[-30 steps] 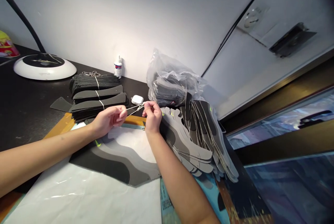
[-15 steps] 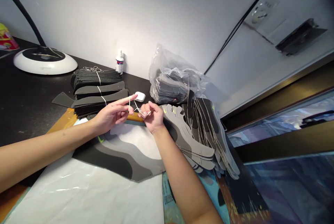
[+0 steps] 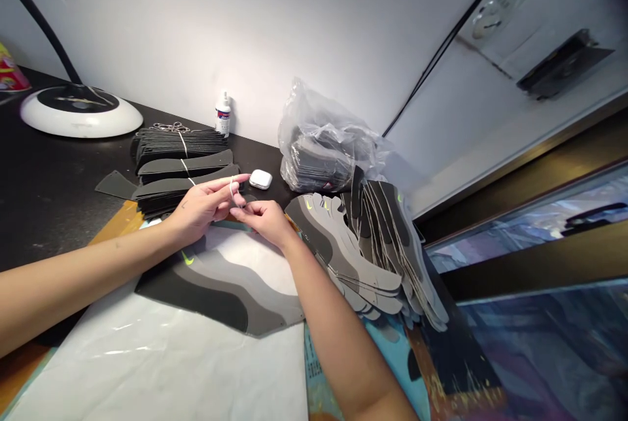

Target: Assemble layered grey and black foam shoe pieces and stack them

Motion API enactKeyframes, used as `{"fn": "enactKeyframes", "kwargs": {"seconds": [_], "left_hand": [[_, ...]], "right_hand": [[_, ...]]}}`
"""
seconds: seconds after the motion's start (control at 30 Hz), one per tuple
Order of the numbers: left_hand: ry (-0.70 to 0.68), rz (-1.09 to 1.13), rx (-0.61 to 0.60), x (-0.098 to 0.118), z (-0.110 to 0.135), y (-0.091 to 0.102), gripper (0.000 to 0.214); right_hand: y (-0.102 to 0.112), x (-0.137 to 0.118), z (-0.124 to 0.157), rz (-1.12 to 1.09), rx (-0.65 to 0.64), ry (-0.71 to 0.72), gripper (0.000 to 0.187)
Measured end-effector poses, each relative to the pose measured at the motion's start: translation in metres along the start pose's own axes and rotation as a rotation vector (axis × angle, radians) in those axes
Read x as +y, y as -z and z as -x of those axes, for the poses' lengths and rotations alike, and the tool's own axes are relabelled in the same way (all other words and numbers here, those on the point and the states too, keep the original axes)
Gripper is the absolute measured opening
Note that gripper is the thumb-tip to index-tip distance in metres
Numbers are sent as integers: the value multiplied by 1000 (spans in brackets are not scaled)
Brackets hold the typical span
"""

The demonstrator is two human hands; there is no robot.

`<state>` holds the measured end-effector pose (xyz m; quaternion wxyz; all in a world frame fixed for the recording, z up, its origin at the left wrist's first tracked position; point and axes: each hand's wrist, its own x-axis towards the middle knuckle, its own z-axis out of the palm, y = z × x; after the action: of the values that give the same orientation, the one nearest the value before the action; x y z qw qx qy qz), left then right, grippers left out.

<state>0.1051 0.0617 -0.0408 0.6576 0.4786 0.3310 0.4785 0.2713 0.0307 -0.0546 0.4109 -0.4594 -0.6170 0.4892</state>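
A thin white elastic band (image 3: 231, 187) is looped round the fingers of my left hand (image 3: 199, 206), whose index finger points out to the right. The thumb and fingertips of my right hand (image 3: 265, 217) pinch together at the band's lower end, close against the left fingers. Below both hands a grey shoe-upper piece (image 3: 220, 306) with wavy shaded bands and a small yellow-green swoosh lies flat on white sheeting (image 3: 171, 369). Just behind my left hand are stacked dark cut pieces (image 3: 164, 189), tied in bundles with white bands.
Fanned grey upper pieces (image 3: 363, 257) lie to the right. Behind them stands a clear plastic bag (image 3: 318, 153) of dark pieces. A white earphone-type case (image 3: 260, 179), a small white bottle (image 3: 222, 117) and a lamp base (image 3: 81, 114) are along the back, near the wall.
My right hand has moved left, up to my left hand, and turned palm down. The band, earlier stretched across between the hands, now sits close round the left fingers.
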Motion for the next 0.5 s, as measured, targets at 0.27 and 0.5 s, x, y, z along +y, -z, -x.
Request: {"fn": "enactKeyframes", "kwargs": {"seconds": [0.27,0.5], "left_hand": [[-165,-22,-100,-10,-5,9,74],[-163,-194,-339,-16,-6,4,120]], "right_hand": [[13,-3,1,-441,-73,12,33],[12,-11,4,-555,35,-55,48]]}}
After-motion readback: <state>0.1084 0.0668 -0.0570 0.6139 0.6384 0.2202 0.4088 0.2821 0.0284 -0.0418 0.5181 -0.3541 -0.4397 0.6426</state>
